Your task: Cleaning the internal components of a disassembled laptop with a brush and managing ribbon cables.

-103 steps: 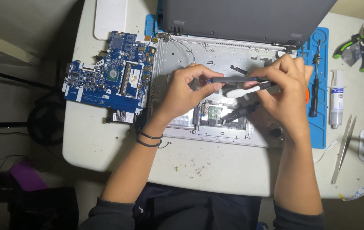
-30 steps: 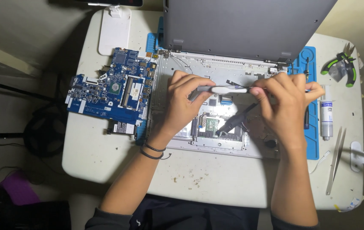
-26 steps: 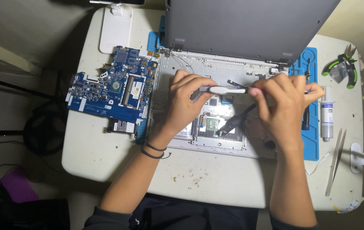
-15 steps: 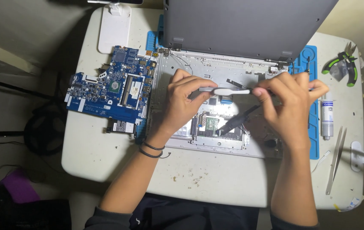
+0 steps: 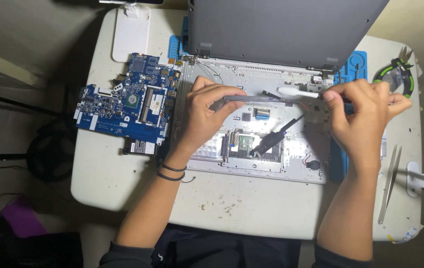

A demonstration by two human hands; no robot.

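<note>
White bench [image 5: 251, 208] under dim light: my left hand [image 5: 207, 116] and right hand [image 5: 361, 116] pinch closed on opposite ends of a grey strip [image 5: 266, 99], keeping it level above the opened laptop chassis [image 5: 251, 164].

Overall light: dim room, with the white desk [image 5: 251, 208] as the one well-lit zone.
Source: light falls from above and slightly behind the raised laptop lid [image 5: 281, 25], which reads flat grey without glare.
Brightest spot: the small white strip [image 5: 296, 91] glowing between the hands, nearly blown out.
Shadows: soft ones under the left hand [image 5: 207, 116] and right hand [image 5: 358, 116], darkening the open laptop base [image 5: 251, 166].
Surroundings: floor at the left sinks to near black, detail lost.
Sharpness: centre crisp; blue circuit board [image 5: 127, 101] legible.
Edges: slight wide-angle bowing and softness toward the corners.
</note>
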